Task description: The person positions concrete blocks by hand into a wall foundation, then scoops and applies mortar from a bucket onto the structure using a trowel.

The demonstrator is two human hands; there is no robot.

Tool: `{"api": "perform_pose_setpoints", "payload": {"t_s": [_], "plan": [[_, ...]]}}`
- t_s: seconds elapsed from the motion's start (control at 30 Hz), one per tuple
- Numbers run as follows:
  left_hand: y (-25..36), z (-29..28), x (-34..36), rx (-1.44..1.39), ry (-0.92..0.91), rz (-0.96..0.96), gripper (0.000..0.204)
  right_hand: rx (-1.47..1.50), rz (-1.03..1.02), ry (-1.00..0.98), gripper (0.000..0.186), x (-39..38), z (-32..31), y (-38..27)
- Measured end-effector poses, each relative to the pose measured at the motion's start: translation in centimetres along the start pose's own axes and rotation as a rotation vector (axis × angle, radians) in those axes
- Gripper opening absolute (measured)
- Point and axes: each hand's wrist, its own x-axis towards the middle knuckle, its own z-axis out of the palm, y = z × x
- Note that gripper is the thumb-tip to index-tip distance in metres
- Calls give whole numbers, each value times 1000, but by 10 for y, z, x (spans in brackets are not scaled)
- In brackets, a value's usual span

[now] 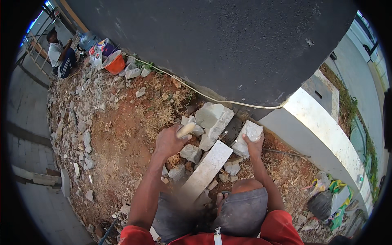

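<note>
My left hand (170, 141) is closed round the pale wooden handle (186, 130) of a trowel. Its grey blade (207, 116) lies over a long pale stone block (218, 126), and the blade's edge is hard to tell from the stone. At the foot of the dark wall, my right hand (255, 143) grips a rough whitish stone (249, 136) by its near right side. Dark grey mortar-like material (233, 130) shows between the two stones. A flat white slab (210, 167) slants from them toward my knees.
Broken stones (190, 153) lie around the slab. A pale hose (204, 96) runs along the dark wall (228, 49). To the right stands a low white-topped wall (322, 126). An orange bucket (114, 63) and a seated person (61, 55) are at far left; bags (330, 200) lie at right.
</note>
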Motion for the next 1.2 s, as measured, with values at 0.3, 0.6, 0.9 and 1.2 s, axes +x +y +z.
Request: {"api": "perform_pose_setpoints", "payload": {"t_s": [0.3,0.6,0.9,1.2], "plan": [[-207,34,16,119,134,-239,45,-34,41,-25,118,0,-5,1],[-162,109,42,162,-139,92,68,-139,24,-106,117,7,-14,5],[69,202,-46,-249,-192,567,58,-328,222,-281,62,-48,-99,48],[174,301,-2,226,-142,361,136,-457,46,-192,81,-128,-22,71]]}}
